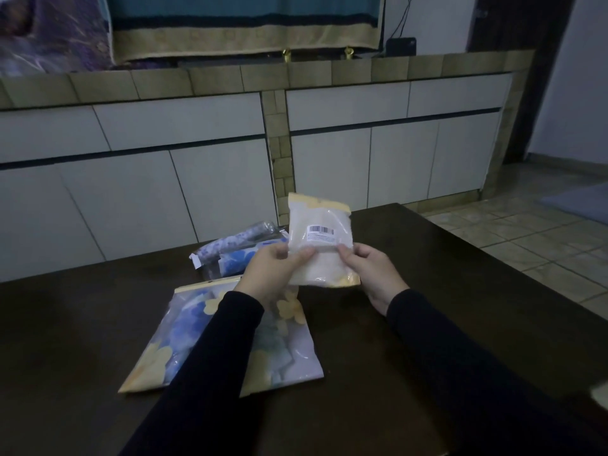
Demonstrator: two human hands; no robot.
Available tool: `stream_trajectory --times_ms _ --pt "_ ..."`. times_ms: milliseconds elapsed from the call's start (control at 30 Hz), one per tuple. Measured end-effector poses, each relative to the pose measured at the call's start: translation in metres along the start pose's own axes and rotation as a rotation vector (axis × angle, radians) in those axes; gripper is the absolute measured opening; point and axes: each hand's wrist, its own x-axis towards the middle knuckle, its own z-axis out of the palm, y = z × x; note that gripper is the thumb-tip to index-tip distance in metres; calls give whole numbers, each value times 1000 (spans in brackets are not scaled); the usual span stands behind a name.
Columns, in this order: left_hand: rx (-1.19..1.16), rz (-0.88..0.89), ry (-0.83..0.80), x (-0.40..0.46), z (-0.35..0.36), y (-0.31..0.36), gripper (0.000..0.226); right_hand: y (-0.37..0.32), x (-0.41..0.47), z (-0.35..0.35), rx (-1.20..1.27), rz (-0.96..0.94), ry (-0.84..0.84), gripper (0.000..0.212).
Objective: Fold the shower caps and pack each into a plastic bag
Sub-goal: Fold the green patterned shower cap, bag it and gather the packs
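Surroundings: a dark tabletop [427, 291] carries my work. Behind it runs a low cabinet [164, 179] with pale door panels and a tan tiled top, and a teal cloth with a gold border [246, 31] hangs above that. A small black box [400, 46] with a cable sits on the cabinet top at right. Tiled floor [533, 245] shows to the right of the tabletop.

On the tabletop, under my left forearm, lies a larger packed bag [184, 337], clear with yellow flower print and a yellow top strip, holding blue-patterned material. My sleeve [210, 357] crosses and hides its middle. Beyond it, near the far edge, lie further blue-and-white patterned caps and wrappers [230, 251], partly hidden behind my left hand.

Task item: I hold a small plastic bag [319, 238] upright above the tabletop, between both hands. It is clear with yellow flower print at top and bottom, and holds a whitish folded shower cap.

Grip: my left hand [276, 271] pinches the bag's left edge, thumb on the front; my right hand [371, 268] pinches its right edge the same way. Both grips are clamped on the bag.

Labels: a white sticker [320, 233] on the bag's front bears a barcode with lines of small print below, too fine to read.
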Motion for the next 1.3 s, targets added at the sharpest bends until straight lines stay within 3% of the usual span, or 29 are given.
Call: stream_trajectory --times_ms 133,267,333,433,533,600,667,700,767,833,900,1000,1167,1233,1300 --pt "-75 -2 50 -5 -3 5 25 -4 -5 2 119 16 -54 12" --pt "248 155 433 -12 10 6 37 -1 -12 8 -204 -223 98 8" --pt "194 189 316 -19 19 13 43 2 -16 12 -303 -374 123 8" --pt "82 189 113 -26 35 21 47 3 -20 16 -410 -549 -35 15" --pt "19 189 159 -22 32 19 33 2 -24 15 -511 -655 -141 22" --pt "-63 135 200 -20 23 17 27 1 -22 13 -507 -698 -11 18" --pt "-27 119 207 -18 13 12 21 0 -17 10 -508 -639 153 17" --pt "-10 109 185 -18 11 10 19 0 -15 9 -519 -557 187 27" --pt "-28 70 128 -18 9 7 18 0 -11 8 -453 -340 135 46" --pt "29 51 108 -19 9 5 22 -1 -11 8 -309 -192 40 30" --pt "238 96 130 -22 6 7 36 -3 -14 8 -289 -176 38 12" --pt "492 133 136 -37 -5 13 71 -7 -14 0 -452 -202 130 12" --pt "1090 -202 -367 -61 -21 16 109 -17 -14 -8 -823 19 179 15" --pt "1093 -225 -422 -63 -23 14 114 -20 -15 -8 -905 60 193 22" --pt "996 -200 -378 -61 -25 11 112 -22 -19 -6 -939 70 189 30"
